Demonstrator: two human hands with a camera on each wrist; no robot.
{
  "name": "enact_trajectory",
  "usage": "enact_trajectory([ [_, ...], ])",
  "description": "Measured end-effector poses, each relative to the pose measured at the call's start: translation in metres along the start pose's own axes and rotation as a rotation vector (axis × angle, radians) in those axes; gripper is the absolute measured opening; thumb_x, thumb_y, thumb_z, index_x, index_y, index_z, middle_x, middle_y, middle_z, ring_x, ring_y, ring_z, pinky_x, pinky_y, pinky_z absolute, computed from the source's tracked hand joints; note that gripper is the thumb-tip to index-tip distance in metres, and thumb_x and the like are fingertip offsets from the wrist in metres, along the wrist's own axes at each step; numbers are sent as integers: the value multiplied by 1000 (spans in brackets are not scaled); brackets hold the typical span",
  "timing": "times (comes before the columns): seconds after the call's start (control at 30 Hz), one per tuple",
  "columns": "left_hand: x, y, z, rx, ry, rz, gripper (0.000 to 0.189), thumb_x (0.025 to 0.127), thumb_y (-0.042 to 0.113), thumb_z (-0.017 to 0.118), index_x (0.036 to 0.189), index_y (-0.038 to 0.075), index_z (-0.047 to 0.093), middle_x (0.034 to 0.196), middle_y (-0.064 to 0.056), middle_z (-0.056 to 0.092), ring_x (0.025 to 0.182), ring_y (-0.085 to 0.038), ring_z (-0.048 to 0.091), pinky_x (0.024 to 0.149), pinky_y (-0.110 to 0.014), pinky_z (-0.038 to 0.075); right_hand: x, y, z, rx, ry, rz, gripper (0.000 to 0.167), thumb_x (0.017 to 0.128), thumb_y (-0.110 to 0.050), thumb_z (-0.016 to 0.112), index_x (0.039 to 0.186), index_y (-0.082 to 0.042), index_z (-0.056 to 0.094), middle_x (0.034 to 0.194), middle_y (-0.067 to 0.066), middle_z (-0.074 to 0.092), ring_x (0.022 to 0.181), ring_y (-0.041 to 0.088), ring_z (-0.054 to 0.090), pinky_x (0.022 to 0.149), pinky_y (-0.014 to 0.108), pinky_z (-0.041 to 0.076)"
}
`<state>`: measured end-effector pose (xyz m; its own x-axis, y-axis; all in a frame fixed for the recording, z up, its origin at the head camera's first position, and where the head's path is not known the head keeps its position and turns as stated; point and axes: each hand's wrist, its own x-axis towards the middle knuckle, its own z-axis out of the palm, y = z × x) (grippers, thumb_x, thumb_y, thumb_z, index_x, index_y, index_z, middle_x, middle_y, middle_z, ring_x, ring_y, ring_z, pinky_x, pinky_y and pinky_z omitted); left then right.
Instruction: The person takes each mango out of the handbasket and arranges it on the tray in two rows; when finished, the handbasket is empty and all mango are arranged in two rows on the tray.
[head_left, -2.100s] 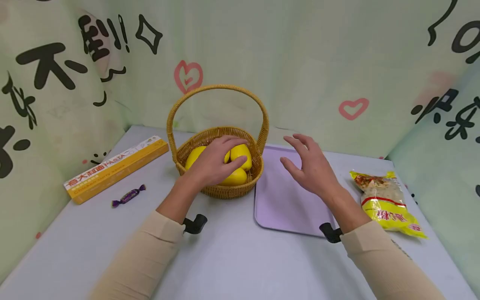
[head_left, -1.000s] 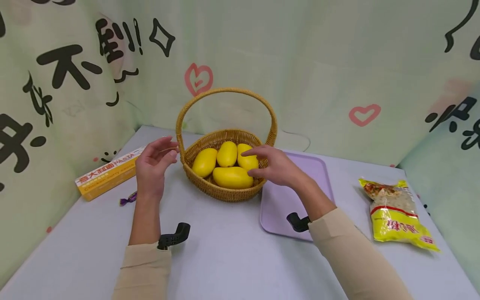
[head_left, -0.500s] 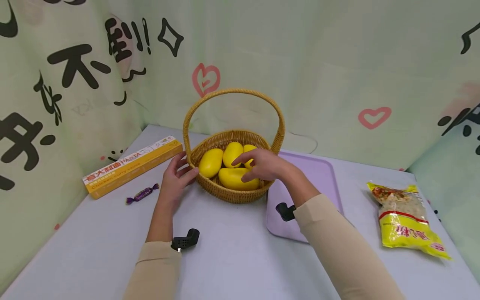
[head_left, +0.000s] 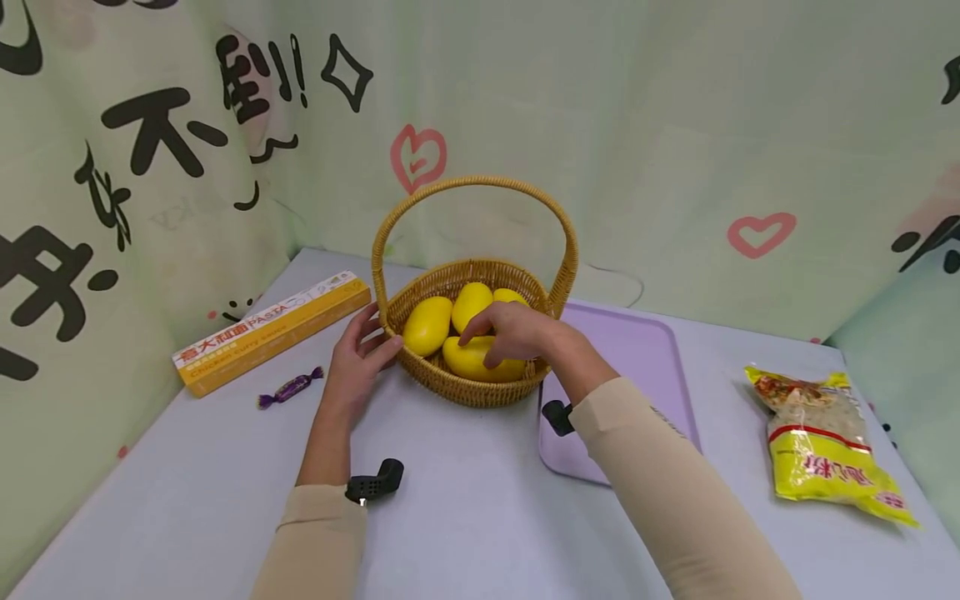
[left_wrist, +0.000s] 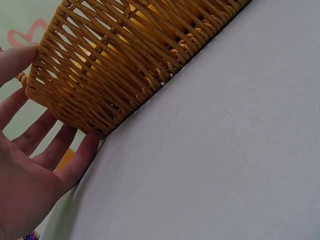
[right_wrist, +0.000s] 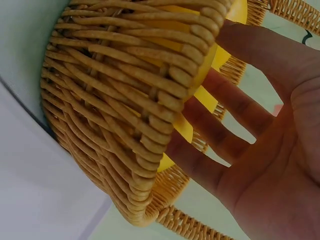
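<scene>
A wicker basket with a tall arched handle stands on the table, holding several yellow mangoes. My left hand holds the basket's left side by the handle's foot. In the left wrist view its thumb is at the rim and the other fingers lie along the outer weave. My right hand reaches over the right rim and grips the front mango, which lies sideways. Thumb and index finger straddle this mango in the head view. The right wrist view shows the fingers behind the rim, their tips hidden.
A lilac tray lies right of the basket, partly under my right forearm. Further right is a yellow food bag. To the left are a long pasta box and a purple-wrapped candy. Printed curtains enclose the table.
My left hand has gone from over the basket to its left side and taken hold there. My right hand has moved left from over the tray into the basket, down onto the front mango.
</scene>
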<state>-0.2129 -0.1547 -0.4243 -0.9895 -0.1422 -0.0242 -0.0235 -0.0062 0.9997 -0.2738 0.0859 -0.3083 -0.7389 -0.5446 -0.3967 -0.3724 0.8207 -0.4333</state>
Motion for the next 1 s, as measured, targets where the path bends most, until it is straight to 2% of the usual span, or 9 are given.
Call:
enact_trajectory([
  [0.3, 0, 0, -2, 10, -7, -7, 74, 100, 26, 69, 163, 33, 31, 162, -4, 41, 145, -24, 47, 114, -44, 49, 3, -2, 6, -4, -24, 13, 55, 89, 0, 73, 134, -31, 70, 154, 4, 54, 145, 28, 45, 121, 48, 39],
  [0.5, 0, 0, -3, 8, -17, -18, 74, 100, 28, 70, 162, 35, 30, 162, -3, 40, 145, -24, 46, 116, -45, 48, 1, 1, 8, -23, -6, 6, 52, 90, -3, 74, 134, -31, 71, 153, 2, 55, 142, 26, 47, 121, 48, 40],
  [0.73, 2, 7, 1, 21, -38, -20, 76, 100, 27, 70, 163, 34, 29, 163, -3, 39, 147, -25, 45, 116, -45, 46, -9, 9, 1, 39, 67, -23, 50, 90, -7, 78, 133, -31, 71, 154, 3, 53, 137, 26, 48, 115, 46, 45],
  [0.93, -1, 5, -2, 26, -31, -34, 76, 100, 27, 70, 163, 34, 28, 164, -3, 39, 147, -25, 45, 117, -45, 46, -22, 10, -4, 59, 144, -78, 49, 90, -11, 79, 134, -30, 71, 159, 10, 45, 145, 31, 42, 119, 51, 40],
  [1.0, -2, 3, -3, 31, -27, -35, 75, 100, 27, 69, 163, 35, 28, 164, -4, 38, 147, -26, 45, 116, -45, 47, -27, 10, -6, 61, 167, -90, 49, 90, -12, 78, 135, -30, 70, 158, 11, 46, 143, 32, 44, 119, 52, 41],
])
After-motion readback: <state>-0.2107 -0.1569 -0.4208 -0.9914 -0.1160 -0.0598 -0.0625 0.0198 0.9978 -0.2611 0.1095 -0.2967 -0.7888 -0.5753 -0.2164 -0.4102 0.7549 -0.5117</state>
